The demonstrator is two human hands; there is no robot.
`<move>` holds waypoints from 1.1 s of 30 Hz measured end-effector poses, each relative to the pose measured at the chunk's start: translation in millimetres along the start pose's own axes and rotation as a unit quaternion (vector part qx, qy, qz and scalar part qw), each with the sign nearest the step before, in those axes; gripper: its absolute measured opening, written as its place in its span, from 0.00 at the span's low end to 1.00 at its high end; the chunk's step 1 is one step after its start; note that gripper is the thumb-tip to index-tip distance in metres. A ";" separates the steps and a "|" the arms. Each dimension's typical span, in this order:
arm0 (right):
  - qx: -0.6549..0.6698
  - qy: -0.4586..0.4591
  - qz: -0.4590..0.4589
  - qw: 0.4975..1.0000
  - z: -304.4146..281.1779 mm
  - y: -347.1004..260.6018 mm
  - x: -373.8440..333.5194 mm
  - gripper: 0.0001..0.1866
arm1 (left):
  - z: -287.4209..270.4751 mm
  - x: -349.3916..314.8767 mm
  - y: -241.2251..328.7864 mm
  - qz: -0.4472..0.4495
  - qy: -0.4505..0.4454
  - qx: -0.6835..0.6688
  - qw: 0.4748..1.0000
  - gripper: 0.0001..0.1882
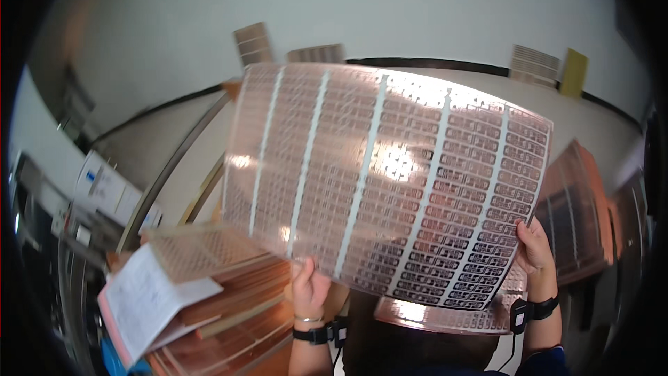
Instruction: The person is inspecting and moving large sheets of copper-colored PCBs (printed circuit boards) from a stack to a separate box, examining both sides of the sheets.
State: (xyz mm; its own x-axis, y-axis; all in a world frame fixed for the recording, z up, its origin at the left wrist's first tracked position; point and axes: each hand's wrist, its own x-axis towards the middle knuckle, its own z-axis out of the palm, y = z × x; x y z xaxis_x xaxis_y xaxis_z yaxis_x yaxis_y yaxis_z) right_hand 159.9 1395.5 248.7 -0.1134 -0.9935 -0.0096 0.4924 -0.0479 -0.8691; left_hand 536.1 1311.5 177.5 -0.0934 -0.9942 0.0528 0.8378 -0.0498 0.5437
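Note:
A large, thin copper-coloured circuit-board panel (pixel 341 174) is held up in front of me. Rows of small dark circuit patterns cover it, split by pale strips, and bright light glints off its face. My left hand (pixel 309 289) pinches its lower edge, the thumb showing in front. At the right edge, near the lower corner, my right hand (pixel 534 247) grips the same panel between thumb and fingers. Beneath it, close to my body, lies another shiny patterned panel (pixel 410 311), partly covered by the held one.
On the left, copper-coloured panels (pixel 229 345) form a stack topped with white paper sheets (pixel 142 292). More panels (pixel 574 216) lean in a pile at the right. Several small boards stand by the far wall, among them a yellow one (pixel 574 73). A rail (pixel 181 157) curves past the left side.

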 end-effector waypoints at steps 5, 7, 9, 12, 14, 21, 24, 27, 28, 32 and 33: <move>0.025 -0.018 0.003 1.000 53.4 54.2 66.1 0.20 | 11.9 6.9 8.6 0.206 0.176 0.038 0.962 0.28; 0.029 -0.060 0.016 0.998 86.8 97.7 106.5 0.19 | 10.3 5.0 10.2 0.274 0.237 0.146 0.921 0.27; -0.008 -0.118 0.013 0.993 111.5 128.6 131.8 0.18 | 10.0 -4.7 6.4 0.239 0.247 0.164 0.925 0.25; -0.182 -0.102 0.052 0.977 144.6 168.6 154.3 0.16 | 14.8 -24.2 -5.3 0.222 0.221 0.178 0.933 0.18; -0.145 -0.162 0.026 0.976 161.4 190.7 155.2 0.16 | 20.2 -33.2 -6.2 0.159 0.164 0.263 0.937 0.13; -0.447 -0.237 0.161 0.847 157.3 231.0 121.8 0.11 | 54.4 -40.9 -8.1 0.159 -0.128 0.373 0.905 0.10; -0.401 -0.327 0.059 0.854 165.4 231.5 108.9 0.10 | 66.6 -42.7 -20.5 0.070 -0.210 0.303 0.927 0.10; -0.394 -0.369 0.067 0.839 183.5 226.3 93.6 0.13 | 73.4 -45.3 -32.2 0.014 -0.285 0.331 0.899 0.12; -0.354 -0.389 -0.038 0.850 189.9 225.6 87.6 0.17 | 74.9 -45.8 -35.6 0.005 -0.284 0.334 0.899 0.12; -0.372 -0.429 -0.015 0.823 202.5 226.1 71.7 0.26 | 82.3 -50.2 -45.8 -0.055 -0.350 0.332 0.874 0.12; -0.375 -0.436 -0.074 0.815 201.8 227.4 70.4 0.26 | 83.9 -51.1 -47.5 -0.057 -0.362 0.337 0.867 0.12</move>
State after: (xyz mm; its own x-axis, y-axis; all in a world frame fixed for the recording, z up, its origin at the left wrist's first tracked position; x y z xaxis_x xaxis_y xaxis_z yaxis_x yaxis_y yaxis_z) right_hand 438.1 1293.9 150.2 0.6939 -0.6937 0.1930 -0.1735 -0.4213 -0.8902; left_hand 456.0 1372.6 219.2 -0.6730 -0.6536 0.3462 0.3185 0.1664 0.9332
